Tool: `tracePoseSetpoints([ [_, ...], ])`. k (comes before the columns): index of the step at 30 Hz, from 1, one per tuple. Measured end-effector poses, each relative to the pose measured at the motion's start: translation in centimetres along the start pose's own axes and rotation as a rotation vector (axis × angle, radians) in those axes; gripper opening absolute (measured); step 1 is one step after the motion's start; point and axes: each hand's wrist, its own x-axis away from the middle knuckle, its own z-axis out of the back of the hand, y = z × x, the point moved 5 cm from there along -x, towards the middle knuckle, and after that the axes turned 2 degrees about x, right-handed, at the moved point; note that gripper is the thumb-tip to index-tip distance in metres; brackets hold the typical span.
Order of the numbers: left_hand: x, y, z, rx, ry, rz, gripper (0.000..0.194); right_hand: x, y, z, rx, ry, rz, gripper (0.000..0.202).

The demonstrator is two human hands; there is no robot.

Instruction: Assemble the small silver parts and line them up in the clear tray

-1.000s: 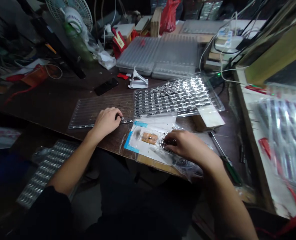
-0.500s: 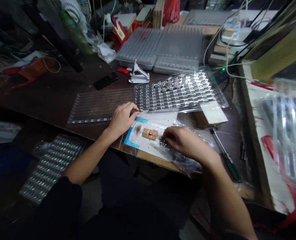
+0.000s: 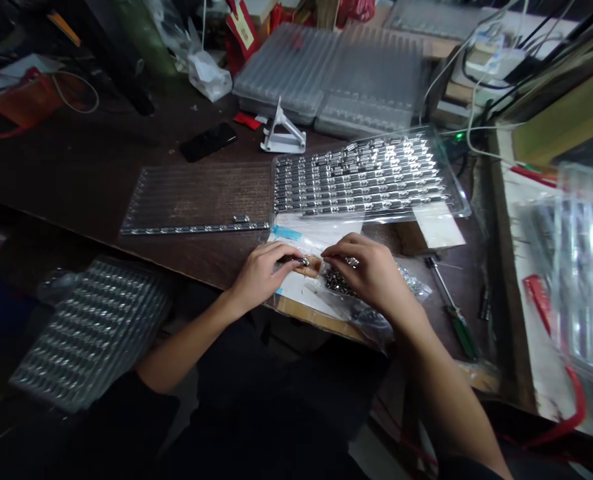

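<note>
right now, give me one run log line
left hand: pinching small metal part at tan block | right hand: over loose metal pieces | parts tray: beyond hands

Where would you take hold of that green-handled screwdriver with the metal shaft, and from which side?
Probably by the thick green handle, from above on the person's side, gripping across its width. The metal-shafted screwdriver lies on the dark tabletop, its handle end nearest the person; its thin metal shaft points away and offers less to hold.

No legible lettering or numbers
</note>
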Motion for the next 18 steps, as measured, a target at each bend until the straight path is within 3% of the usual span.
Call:
tracePoseSetpoints([
  [10, 0.4, -0.1, -0.5, -0.069, -0.023, -0.06, 0.013, -0.5, 0.2, -1.9, 0.083, -0.057, -0.049, 0.02],
  [16, 0.0, -0.4, -0.4, 0.08, -0.023, -0.033, 0.007, -0.6, 0.9, -3.1, 0.214, -0.076, -0.09, 0.021],
  [18, 0.1, -0.6, 0.0, 0.133, 0.04, 0.011, 0.006, -0.6, 0.7, -3.2, 0.213, -0.089, -0.102, 0.022],
])
